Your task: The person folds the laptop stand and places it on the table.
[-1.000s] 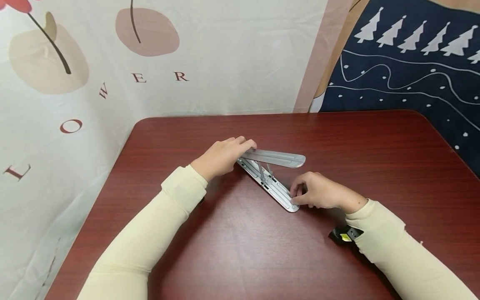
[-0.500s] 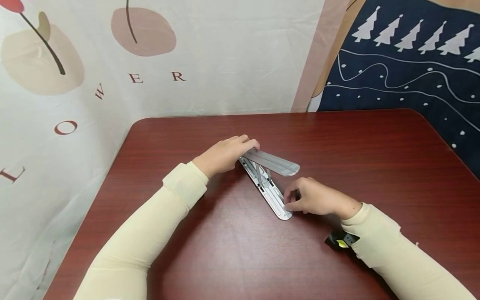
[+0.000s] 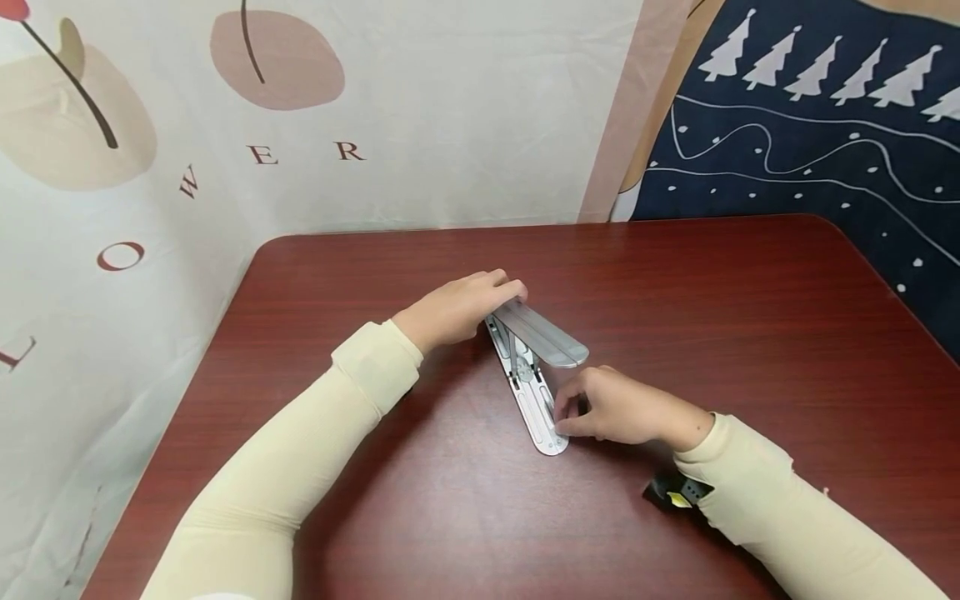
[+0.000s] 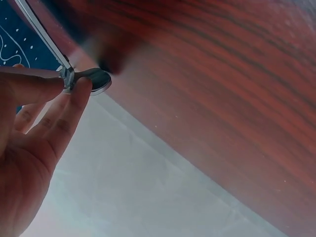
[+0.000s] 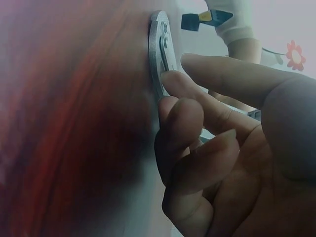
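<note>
A silver folding metal stand lies on the table, its lower plate flat. Its upper plate is raised at an angle from the far end, with thin struts between the two. My left hand pinches the far, hinged end; in the left wrist view, thumb and finger meet around that end, beside a dark round-ended pad. My right hand holds the near end of the lower plate at its right edge, fingers curled. In the right wrist view, a fingertip touches the rounded plate end.
The reddish-brown wooden table has rounded far corners. Behind it hangs a pale cloth with printed letters, and to the right a dark blue cloth with white trees. A black wrist device sits under the right sleeve.
The stand has turned, its near end swinging left and toward me. My right hand moved along with that end, while the left hand shifted slightly right at the far end.
</note>
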